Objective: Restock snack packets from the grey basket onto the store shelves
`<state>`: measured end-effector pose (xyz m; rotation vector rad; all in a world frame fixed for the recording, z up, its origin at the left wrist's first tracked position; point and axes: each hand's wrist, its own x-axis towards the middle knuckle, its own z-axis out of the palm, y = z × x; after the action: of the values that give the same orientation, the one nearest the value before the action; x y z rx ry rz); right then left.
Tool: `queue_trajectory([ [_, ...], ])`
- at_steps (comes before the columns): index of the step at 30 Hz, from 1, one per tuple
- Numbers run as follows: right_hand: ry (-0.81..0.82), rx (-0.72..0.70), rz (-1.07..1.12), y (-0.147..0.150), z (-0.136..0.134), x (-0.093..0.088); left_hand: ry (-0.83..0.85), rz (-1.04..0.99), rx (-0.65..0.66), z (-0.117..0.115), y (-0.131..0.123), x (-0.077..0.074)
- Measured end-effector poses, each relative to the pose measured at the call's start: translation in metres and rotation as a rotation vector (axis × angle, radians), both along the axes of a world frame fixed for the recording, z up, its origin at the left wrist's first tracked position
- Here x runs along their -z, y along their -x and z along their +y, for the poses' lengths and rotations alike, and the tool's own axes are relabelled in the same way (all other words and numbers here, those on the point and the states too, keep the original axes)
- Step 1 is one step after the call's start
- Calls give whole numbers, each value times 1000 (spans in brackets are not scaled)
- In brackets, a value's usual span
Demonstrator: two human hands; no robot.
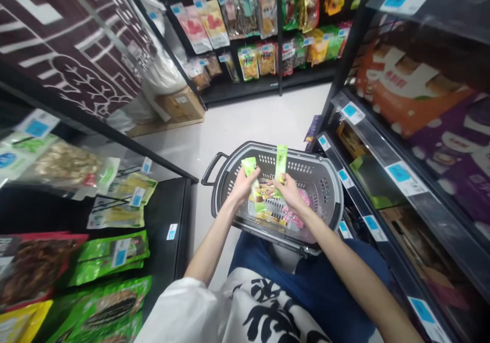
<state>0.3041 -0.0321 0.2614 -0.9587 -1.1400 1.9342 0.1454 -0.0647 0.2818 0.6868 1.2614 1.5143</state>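
Note:
My left hand (244, 182) is closed on a slim green snack packet (249, 166) that tilts over the shopping basket. In my right hand (289, 190) is another narrow green snack stick packet (281, 160), held nearly upright by its lower part. Both hands are above the grey plastic shopping basket (237, 158), their fingers close to each other. Inside the basket lie a pink packaged item (297, 215) and some yellow packets (271, 216), partly hidden by my hands. The basket sits right before my knees, its black handle (210, 172) sticking out to the left.
Black shelves with price tags flank me. On the left lie bagged snacks, such as green bags (111, 307); on the right stand orange boxes (394, 85). Hanging packets (248, 62) fill the rack ahead. A cardboard box (186, 105) stands on the pale floor (245, 121).

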Motion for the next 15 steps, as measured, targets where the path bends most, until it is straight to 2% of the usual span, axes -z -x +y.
queue_trajectory([
  [5,-158,-114,-128,-11,-10,-16,-75,-84,-30,2,-8,-14],
  [7,-158,-157,-118,-14,-12,-19,-105,-126,3,4,-15,-21],
  [12,217,-293,137,-23,-7,-24,-165,-193,146,5,-21,-39],
  [15,289,-273,204,-25,-7,-24,-157,-156,157,3,-17,-45],
])
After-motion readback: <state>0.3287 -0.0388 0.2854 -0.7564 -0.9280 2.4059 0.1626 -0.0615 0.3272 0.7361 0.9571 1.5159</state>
